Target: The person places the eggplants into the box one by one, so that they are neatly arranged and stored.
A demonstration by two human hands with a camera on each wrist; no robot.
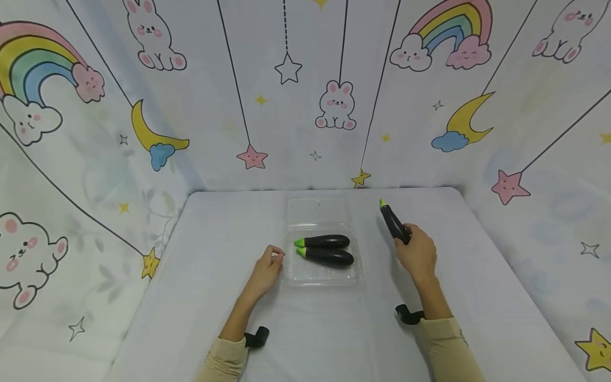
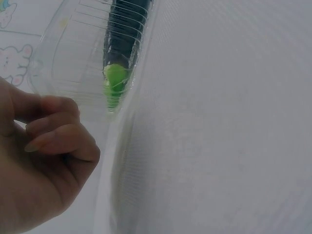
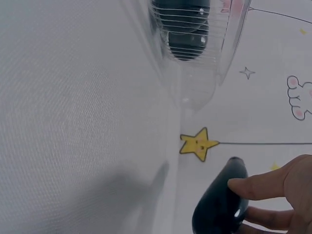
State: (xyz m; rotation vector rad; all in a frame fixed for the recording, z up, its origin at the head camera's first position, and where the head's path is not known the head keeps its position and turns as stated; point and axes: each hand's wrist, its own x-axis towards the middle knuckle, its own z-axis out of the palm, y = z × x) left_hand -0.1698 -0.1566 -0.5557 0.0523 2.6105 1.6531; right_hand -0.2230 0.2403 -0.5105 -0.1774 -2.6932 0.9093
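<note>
A clear plastic clamshell box (image 1: 320, 278) lies with its lid folded back, holding two eggplants, one (image 1: 326, 241) behind the other (image 1: 331, 257), green stem ends to the left. My left hand (image 1: 268, 269) is at the box's left side, fingers curled and fingertips right at its rim; the left wrist view shows this hand (image 2: 53, 151) against the clear edge. Out to the right of the box, my right hand (image 1: 418, 253) grips a third eggplant (image 1: 394, 223) by its rounded end, stem pointing away. In the right wrist view, thumb and fingers pinch that eggplant (image 3: 219, 200) above the table.
The white table (image 1: 210, 228) ends at a far edge before a cartoon-printed cloth backdrop (image 1: 296, 122). The box's open lid (image 1: 317, 211) lies flat toward that edge. Black camera mounts sit on the left wrist (image 1: 258, 337) and right wrist (image 1: 409, 315).
</note>
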